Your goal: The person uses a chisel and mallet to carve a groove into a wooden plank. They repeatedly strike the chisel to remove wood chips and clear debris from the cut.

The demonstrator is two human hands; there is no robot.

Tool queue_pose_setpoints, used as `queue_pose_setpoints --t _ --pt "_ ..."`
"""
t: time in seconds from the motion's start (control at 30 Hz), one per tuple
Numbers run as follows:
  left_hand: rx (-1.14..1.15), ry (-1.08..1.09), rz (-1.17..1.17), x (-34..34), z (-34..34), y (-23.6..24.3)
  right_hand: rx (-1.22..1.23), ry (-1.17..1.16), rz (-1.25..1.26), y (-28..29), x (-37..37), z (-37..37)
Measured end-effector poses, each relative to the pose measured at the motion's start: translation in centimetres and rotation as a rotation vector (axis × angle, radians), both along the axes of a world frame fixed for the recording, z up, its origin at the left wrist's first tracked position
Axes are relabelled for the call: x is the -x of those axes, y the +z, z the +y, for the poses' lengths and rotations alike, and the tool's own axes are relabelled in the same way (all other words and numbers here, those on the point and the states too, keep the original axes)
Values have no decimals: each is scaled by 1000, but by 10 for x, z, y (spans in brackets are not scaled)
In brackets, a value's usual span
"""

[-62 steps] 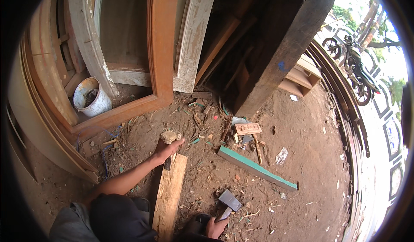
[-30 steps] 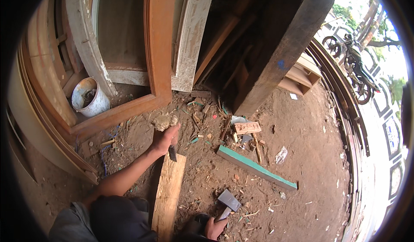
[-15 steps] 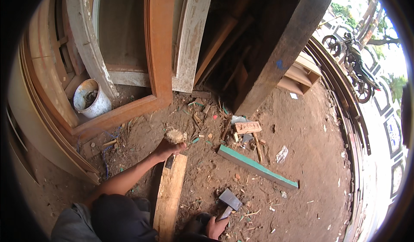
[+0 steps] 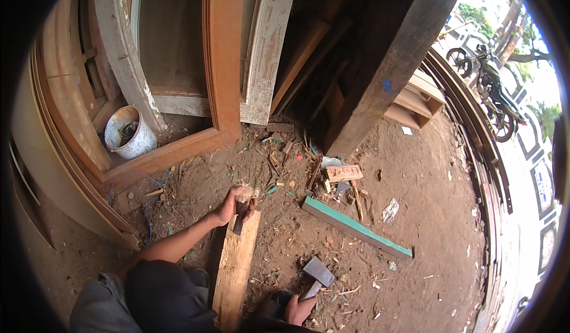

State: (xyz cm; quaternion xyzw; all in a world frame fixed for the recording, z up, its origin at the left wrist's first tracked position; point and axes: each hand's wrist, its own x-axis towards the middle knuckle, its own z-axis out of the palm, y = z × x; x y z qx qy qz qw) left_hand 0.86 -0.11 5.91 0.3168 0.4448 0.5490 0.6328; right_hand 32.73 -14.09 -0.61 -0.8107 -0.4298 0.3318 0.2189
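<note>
the left hand is closed around a dark tool at the far end of a wooden plank lying on the dirt. the right hand, well apart near the lower edge, grips a hatchet resting on the ground beside the plank.

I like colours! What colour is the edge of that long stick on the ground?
Green, on the long wooden strip; head view.

Your left arm reaches forward, nearly straight, its hand curled closed with knuckles up. Your right hand sits low near the lower edge, fingers wrapped in a fist, forearm hidden.
</note>
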Motion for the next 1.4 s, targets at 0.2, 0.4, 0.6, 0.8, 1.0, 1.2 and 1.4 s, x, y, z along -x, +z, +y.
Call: queue_pose_setpoints --t 0.2,0.4,0.6,0.8,1.0,1.2,1.4 --pt "-14 167 -50 6 7 23 -51 23 12 -7 -4 -1" --pt "-248 282 -183 28 22 78 -16 12 7 -9 -4 0" --pt "159 233 -54 7 3 19 0 2 15 -11 -4 0" --pt "96 279 -161 28 13 4 9 -3 6 -12 -3 1" --pt "-93 80 -161 22 14 70 -4 -4 -3 -13 -3 0" --pt "-142 50 -90 28 18 91 -51 18 7 -12 -3 0" --pt "8 138 -113 13 7 24 4 -7 10 -7 -1 1"
